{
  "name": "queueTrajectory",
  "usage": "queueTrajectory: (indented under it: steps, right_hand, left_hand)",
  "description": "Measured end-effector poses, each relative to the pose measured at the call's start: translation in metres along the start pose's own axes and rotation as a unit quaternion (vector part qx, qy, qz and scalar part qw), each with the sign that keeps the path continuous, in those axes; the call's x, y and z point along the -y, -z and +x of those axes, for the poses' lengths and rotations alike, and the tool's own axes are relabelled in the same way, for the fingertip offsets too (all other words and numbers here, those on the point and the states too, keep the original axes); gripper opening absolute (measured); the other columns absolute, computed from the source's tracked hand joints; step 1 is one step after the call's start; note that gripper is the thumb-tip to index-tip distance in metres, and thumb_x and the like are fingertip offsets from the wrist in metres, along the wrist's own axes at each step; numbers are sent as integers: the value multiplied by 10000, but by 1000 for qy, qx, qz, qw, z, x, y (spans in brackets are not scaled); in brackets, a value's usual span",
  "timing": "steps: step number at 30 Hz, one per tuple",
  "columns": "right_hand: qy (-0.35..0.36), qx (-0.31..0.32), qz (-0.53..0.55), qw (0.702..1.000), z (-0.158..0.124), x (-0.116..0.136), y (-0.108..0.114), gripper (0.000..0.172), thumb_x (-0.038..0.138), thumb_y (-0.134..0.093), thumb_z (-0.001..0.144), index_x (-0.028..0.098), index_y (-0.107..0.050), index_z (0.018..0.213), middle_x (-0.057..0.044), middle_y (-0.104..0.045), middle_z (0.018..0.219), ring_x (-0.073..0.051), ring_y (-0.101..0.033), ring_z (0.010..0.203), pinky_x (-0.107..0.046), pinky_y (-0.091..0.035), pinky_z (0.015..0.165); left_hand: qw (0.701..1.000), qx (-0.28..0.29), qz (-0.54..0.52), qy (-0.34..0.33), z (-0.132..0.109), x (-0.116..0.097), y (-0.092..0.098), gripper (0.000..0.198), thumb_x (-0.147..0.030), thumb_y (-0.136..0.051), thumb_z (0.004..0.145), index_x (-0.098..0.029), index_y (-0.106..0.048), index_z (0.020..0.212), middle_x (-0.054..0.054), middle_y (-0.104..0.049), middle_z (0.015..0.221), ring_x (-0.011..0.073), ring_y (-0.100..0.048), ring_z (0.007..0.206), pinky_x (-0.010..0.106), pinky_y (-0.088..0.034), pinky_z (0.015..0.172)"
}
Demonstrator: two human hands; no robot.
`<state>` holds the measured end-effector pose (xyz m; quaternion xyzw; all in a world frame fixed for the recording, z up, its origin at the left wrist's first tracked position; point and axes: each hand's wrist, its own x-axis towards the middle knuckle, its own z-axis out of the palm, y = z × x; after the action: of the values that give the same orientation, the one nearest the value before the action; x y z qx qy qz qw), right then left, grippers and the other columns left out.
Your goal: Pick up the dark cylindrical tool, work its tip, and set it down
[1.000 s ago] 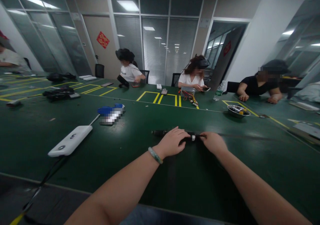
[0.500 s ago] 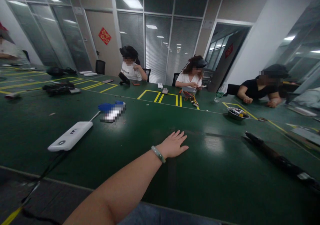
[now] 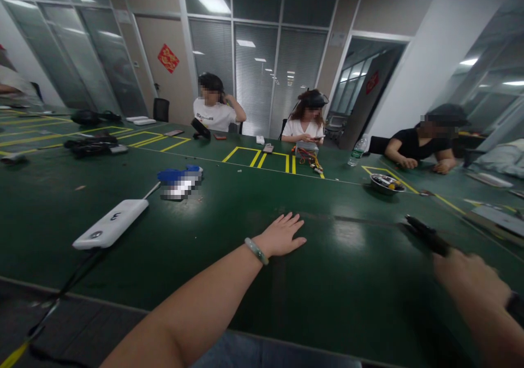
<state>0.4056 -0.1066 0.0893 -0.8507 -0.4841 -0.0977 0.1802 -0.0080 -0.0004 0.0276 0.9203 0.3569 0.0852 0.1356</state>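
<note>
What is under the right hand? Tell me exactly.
The right hand is over one end of a long black object on the green table top. The hand covers that end, so its shape and anything else beneath cannot be seen.

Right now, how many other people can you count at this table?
4: one in a white T-shirt, one in a white top, one in black across the table; another cut off far left. Others may be hidden.

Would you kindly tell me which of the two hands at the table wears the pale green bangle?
The left hand, flat on the table, has the bangle at its wrist. The right hand, beside a long black object, shows none.
</note>
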Motion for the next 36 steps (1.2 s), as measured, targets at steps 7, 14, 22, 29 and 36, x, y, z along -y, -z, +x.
queueTrajectory:
  steps: [7, 14, 22, 29, 36]
  right_hand:
    - [284, 40, 102, 953, -56, 192, -40, 427, 398, -285, 993, 301, -553, 1311, -43, -568, 1301, -242, -591, 1060, -399, -478, 889]
    - [440, 184, 261, 839, -92, 259, -83, 433, 360, -298, 1006, 244, -511, 1365, -22, -477, 1410, -191, -371, 1338, -413, -276, 1133]
    - [502, 264, 281, 774, -76, 243, -81, 463, 429, -371, 989, 290, -423, 1428, -28, -377, 1480, -205, -304, 1377, -444, -191, 1162]
    - [509, 258, 276, 774, -73, 244, -85, 445, 395, -389, 987, 296, -434, 1419, -18, -395, 1471, -201, -315, 1371, -437, -194, 1161]
    - [514, 250, 285, 769, -69, 244, -89, 429, 408, -373, 992, 288, -471, 1393, -16, -429, 1448, -191, -339, 1354, -415, -228, 1149]
  left_hand:
    - [999, -35, 17, -7, 2, 2, -5, 672, -612, -252, 955, -224, -230, 1503, 64, -183, 1575, 260, -133, 1452, 464, -170, 1160]
    - [992, -31, 106, -63, 9, 3, -19, 550, -302, -315, 965, -95, -302, 1475, 129, -216, 1557, 279, -156, 1444, 408, -87, 1194]
    - [990, -29, 113, -77, 10, 2, -16, 550, -316, -323, 966, -159, -272, 1490, 90, -215, 1564, 235, -144, 1450, 410, -78, 1200]
    - [996, -21, 73, -50, 9, -7, -7, 569, -330, -350, 963, -119, -276, 1487, 107, -239, 1555, 250, -186, 1439, 394, -97, 1195]
    - [996, -13, 80, -44, 9, -11, -3, 548, -318, -361, 966, -119, -293, 1473, 119, -242, 1552, 244, -198, 1436, 418, -101, 1188]
